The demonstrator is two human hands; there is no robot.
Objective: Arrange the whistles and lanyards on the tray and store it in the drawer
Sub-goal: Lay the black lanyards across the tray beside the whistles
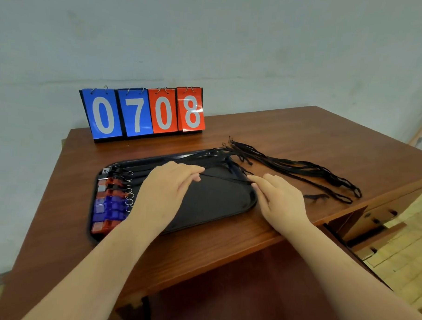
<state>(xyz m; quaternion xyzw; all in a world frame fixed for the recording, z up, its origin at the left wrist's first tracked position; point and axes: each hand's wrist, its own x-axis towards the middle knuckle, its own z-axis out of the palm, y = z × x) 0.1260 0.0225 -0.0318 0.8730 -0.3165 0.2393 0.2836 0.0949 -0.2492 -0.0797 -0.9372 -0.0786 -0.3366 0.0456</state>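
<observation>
A black tray (210,208) lies on the wooden desk. Several whistles (107,203), black, red and blue, line its left end in a column, each with a metal ring. Black lanyards (200,159) run along the tray's far side. One lanyard (225,178) is stretched taut across the tray between my left hand (170,184), pinching its left end, and my right hand (279,199), pressing its other end at the tray's right rim. More loose lanyards (301,170) lie on the desk to the right of the tray.
A flip scoreboard (144,113) reading 0708 stands at the back of the desk (291,132). At the right, under the desk top, a drawer unit (376,225) shows open wooden drawers. A short black cord scrap (316,196) lies near the desk's right edge.
</observation>
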